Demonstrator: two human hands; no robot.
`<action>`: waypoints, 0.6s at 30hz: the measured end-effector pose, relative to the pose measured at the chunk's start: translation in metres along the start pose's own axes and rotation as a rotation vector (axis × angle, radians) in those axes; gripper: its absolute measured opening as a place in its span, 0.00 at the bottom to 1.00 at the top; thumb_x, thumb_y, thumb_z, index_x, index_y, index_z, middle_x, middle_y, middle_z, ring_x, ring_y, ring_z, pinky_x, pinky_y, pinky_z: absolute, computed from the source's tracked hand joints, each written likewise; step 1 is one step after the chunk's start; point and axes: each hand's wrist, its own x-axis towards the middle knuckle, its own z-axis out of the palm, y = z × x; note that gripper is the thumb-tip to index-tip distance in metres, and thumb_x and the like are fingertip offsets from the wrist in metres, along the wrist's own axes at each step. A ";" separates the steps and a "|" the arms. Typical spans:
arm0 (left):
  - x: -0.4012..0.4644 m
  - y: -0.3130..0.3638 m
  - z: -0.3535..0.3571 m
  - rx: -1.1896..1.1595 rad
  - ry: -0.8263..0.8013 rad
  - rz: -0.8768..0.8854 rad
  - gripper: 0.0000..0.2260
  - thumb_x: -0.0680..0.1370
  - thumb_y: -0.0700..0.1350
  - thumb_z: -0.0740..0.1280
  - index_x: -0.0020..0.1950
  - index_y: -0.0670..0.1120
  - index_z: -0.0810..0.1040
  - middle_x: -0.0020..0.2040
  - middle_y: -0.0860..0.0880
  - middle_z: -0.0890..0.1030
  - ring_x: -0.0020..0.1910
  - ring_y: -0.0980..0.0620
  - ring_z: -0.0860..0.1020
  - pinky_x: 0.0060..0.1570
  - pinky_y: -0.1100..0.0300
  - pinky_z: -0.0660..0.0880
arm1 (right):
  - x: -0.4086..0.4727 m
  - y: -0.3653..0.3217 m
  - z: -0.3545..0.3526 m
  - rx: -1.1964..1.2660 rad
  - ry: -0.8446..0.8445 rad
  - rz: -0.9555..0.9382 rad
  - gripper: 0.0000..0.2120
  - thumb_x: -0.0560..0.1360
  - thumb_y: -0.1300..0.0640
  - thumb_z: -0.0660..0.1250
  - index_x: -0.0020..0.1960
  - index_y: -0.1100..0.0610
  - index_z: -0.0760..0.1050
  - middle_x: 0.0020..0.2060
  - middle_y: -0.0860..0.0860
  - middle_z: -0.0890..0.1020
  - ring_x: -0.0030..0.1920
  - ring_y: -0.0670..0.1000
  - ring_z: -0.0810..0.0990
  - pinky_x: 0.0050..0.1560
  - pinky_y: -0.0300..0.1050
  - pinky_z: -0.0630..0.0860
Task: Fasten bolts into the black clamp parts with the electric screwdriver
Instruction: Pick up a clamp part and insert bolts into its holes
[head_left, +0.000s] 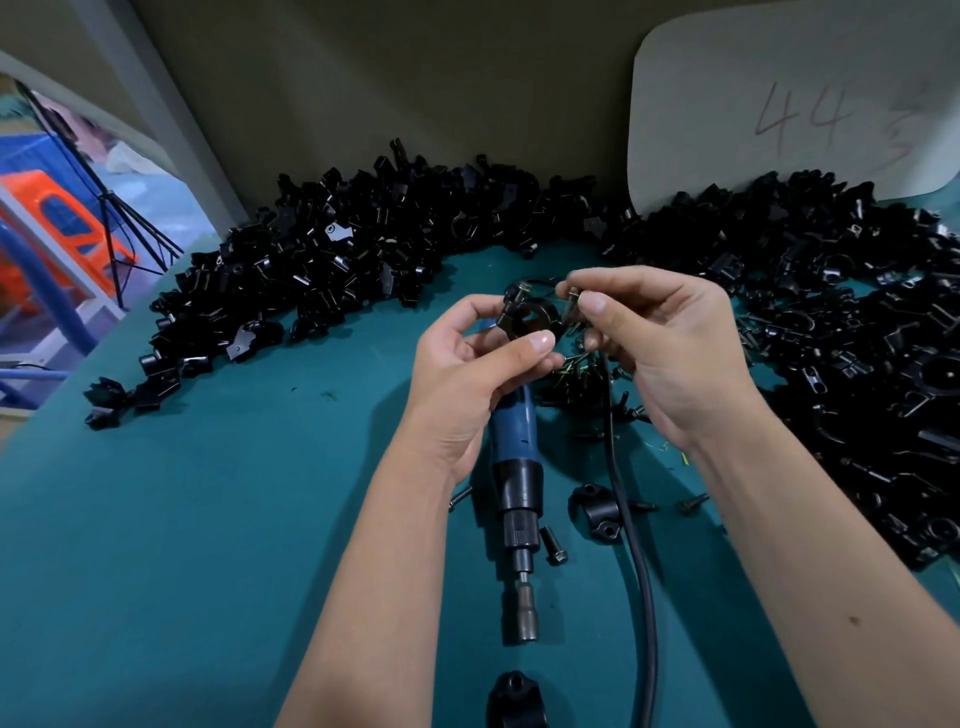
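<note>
My left hand (467, 374) grips a black clamp part (527, 318) between thumb and fingers above the table's middle; a brass-coloured bolt (521, 289) sticks out of its upper left ear. My right hand (660, 353) pinches a second bolt (571, 304) at the clamp's right side. The blue electric screwdriver (514, 467) lies on the green table (208, 519) under my left wrist, its socket tip pointing toward me. Neither hand touches it. A small heap of loose bolts (576, 376) lies below my hands.
Large piles of black clamp parts lie at the back left (332, 260) and along the right (857, 338). A black cable (636, 545) runs toward me. Single clamp halves (595, 512) (514, 699) and stray bolts (550, 545) lie near the screwdriver. A white board (779, 104) leans on the wall.
</note>
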 end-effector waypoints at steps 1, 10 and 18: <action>0.000 0.000 0.000 0.003 0.007 0.003 0.12 0.73 0.32 0.76 0.52 0.41 0.80 0.41 0.43 0.82 0.39 0.46 0.85 0.44 0.62 0.82 | 0.000 0.001 0.000 0.014 0.032 0.005 0.09 0.78 0.69 0.71 0.50 0.57 0.86 0.46 0.55 0.88 0.43 0.50 0.82 0.41 0.39 0.78; 0.004 0.002 -0.004 -0.103 0.219 0.062 0.09 0.76 0.30 0.72 0.53 0.39 0.77 0.44 0.41 0.85 0.38 0.50 0.84 0.43 0.63 0.81 | 0.003 -0.004 -0.025 -0.423 -0.244 0.163 0.08 0.76 0.52 0.76 0.42 0.56 0.86 0.37 0.58 0.85 0.34 0.53 0.76 0.37 0.43 0.75; 0.004 0.001 -0.005 -0.121 0.235 0.063 0.09 0.76 0.30 0.72 0.52 0.40 0.77 0.39 0.45 0.85 0.37 0.49 0.84 0.44 0.62 0.81 | 0.002 0.008 -0.008 -1.271 -0.438 0.114 0.07 0.74 0.51 0.78 0.45 0.42 0.80 0.47 0.46 0.77 0.56 0.52 0.69 0.54 0.45 0.68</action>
